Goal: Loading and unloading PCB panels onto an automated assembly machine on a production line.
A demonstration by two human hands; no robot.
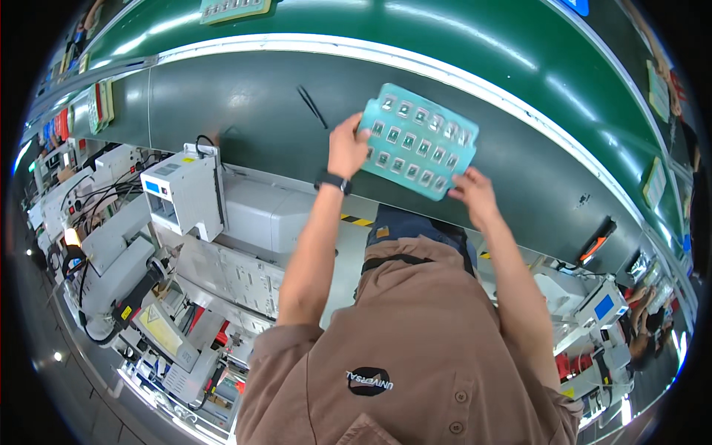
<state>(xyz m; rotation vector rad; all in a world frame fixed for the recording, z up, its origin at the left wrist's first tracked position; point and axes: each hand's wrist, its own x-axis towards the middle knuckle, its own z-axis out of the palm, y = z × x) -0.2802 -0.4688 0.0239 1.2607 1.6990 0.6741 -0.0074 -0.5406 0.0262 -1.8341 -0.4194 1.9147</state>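
Note:
A light teal tray point(386, 172) with rows of small rectangular parts in its pockets is held between my two hands, tilted over the dark grey bench. My left hand point(348, 148) grips its left edge, thumb on top and a dark watch band at the wrist. At the lower right corner, my right hand point(474, 194) pinches the tray with the thumb and fingers. The undersides of both grips are hidden. Black tweezers point(312, 107) lie on the bench to the left of the tray.
Beyond the bench point(252, 96) runs a green conveyor belt point(475, 37) behind a white rail, carrying another tray point(234, 7) at the far left. A white machine box point(184, 191) stands at left. An orange-and-black tool point(595, 243) lies at right.

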